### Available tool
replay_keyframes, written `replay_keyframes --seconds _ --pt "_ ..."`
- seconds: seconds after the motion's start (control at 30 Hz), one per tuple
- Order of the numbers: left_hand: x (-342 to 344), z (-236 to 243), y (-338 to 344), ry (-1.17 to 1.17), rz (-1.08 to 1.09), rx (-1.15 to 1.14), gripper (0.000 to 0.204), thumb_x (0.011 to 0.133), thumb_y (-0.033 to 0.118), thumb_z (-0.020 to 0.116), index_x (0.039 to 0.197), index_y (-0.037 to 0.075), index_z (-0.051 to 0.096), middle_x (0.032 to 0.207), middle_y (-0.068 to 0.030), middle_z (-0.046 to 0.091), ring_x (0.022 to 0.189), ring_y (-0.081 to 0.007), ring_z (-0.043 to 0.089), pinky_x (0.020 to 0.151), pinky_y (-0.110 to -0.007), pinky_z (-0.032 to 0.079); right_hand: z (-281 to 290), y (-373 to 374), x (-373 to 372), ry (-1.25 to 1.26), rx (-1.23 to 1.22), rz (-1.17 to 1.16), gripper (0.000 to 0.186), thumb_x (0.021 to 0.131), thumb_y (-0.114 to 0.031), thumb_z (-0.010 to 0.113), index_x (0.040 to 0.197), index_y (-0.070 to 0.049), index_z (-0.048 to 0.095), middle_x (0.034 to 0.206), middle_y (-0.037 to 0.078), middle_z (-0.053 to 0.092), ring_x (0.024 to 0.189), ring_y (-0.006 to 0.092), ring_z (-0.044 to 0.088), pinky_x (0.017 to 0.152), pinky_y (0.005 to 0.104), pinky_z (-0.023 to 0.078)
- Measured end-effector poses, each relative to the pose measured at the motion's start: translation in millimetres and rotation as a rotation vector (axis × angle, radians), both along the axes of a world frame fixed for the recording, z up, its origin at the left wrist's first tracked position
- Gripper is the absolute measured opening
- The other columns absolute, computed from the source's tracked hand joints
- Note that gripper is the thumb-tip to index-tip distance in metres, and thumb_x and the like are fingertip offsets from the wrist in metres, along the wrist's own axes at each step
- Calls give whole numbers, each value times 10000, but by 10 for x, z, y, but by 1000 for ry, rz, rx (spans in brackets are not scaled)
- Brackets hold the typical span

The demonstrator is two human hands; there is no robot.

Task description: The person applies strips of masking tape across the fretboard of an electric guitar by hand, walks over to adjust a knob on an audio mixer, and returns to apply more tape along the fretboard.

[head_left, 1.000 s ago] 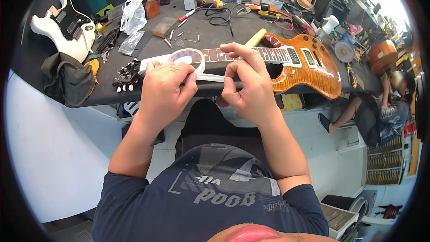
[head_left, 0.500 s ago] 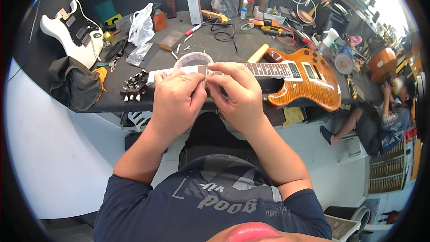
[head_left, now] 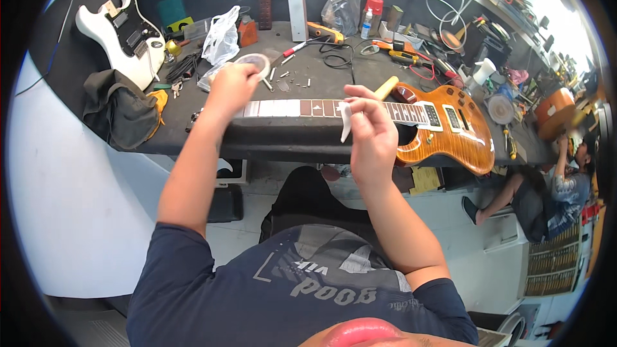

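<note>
An amber flame-top electric guitar (head_left: 450, 144) lies across the bench, body to the right. White masking tape (head_left: 277, 108) covers part of its fretboard toward the headstock, which is mostly hidden behind my left forearm. My left hand (head_left: 230, 90), fingers pinched on the near rim, grips a roll of tape (head_left: 262, 61) beyond the neck. Over the middle of the fretboard, my right hand (head_left: 375, 135) is raised with a short curled strip of white tape (head_left: 346, 122) between thumb and fingers.
At the left are a white guitar body (head_left: 119, 54) and a dark cloth (head_left: 119, 106). A plastic bag (head_left: 222, 33), metal bits (head_left: 295, 82) and a multimeter (head_left: 326, 32) lie farther back. Behind the neck is a yellow handle (head_left: 387, 88). Another person (head_left: 565, 186) sits at far right.
My hands, together over the neck before, have parted. The left reached out and moved the tape roll leftward; the right drew right, showing a tape strip. The view has shifted slightly.
</note>
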State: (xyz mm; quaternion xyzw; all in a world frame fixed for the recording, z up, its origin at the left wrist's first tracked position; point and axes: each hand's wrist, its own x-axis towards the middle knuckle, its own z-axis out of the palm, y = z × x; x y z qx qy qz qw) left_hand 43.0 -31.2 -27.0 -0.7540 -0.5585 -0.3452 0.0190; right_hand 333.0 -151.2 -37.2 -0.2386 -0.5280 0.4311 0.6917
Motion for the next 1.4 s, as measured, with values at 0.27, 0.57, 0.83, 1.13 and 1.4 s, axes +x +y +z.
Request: replay_keyframes --seconds 0.27,0.57,0.83,1.13,1.4 --pt "451 -32 -23 -550 -483 -246 214 1053 170 714 1157 -8 773 1077 -69 793 1017 -137 719 959 -339 567 -242 275 102 304 -259 362 470 1070 -362 547 1287 25 702 1557 156 599 1323 226 582 1109 408 487" --pt "946 -7 -399 -740 -642 -420 149 1032 136 751 1000 -9 760 1249 -79 714 1105 -137 665 980 -336 544 -286 332 18 170 -236 269 448 1068 -354 601 1232 27 771 1497 95 586 1307 209 596 1056 364 476" --pt "673 -109 154 -421 -331 -588 265 965 140 712 1118 -45 824 1053 -105 811 942 -136 723 868 -336 569 -232 582 89 -796 227 -385 462 852 -40 785 1311 -47 731 1446 163 614 1294 334 615 1073 477 529" --pt "598 -172 320 -411 -376 -737 271 973 169 729 1127 -30 831 975 -72 797 893 -118 704 844 -322 561 -476 769 -87 -1047 506 -425 284 799 -80 880 1063 -175 838 1359 47 712 1299 352 613 1063 512 506" --pt "587 -248 307 -413 -358 -620 276 936 187 780 1069 -46 849 957 -91 817 900 -140 729 849 -329 576 -529 814 -111 -1016 561 -458 208 797 -102 880 981 -172 813 1247 4 734 1192 317 647 1008 490 501"
